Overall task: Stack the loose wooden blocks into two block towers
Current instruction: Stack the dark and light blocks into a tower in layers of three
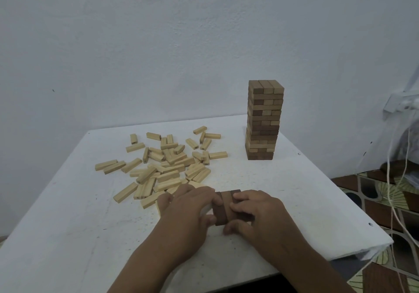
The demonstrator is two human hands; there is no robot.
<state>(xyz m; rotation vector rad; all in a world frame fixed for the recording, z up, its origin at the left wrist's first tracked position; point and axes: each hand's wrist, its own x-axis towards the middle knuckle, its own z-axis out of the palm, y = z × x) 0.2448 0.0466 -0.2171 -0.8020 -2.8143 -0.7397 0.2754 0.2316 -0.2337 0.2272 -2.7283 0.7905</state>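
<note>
Squaring up the first layer of the second tower is the step in hand, to judge by how things lie. Three dark blocks [223, 208] lie side by side flat on the table [68, 213], close to its near edge and a little right of its middle. The left hand [188, 211] has its fingers curled against the left side of the row, with the thumb near its front end; the right hand [254, 211] is cupped over the right side, fingers bent onto the top of the rightmost block and thumb at the near end. Both hands thus hold the row between them, neither one wide open.

To do this well, the person should press evenly from both sides so that the three long faces touch with no gap, then nudge the near ends with the thumbs until they line up flush. A level, tight base probably matters most, since each later layer lies crosswise on it. The hands should let go gently, lifting straight up, so that no block is dragged askew.

The finished tower [264, 120] stands near the far right corner, well apart from the hands, so there seems little risk of knocking it. The heap of pale loose blocks [167, 168] spreads over the left middle of the table, its nearest pieces just beside the left hand; a careless wrist could scatter these.
</note>
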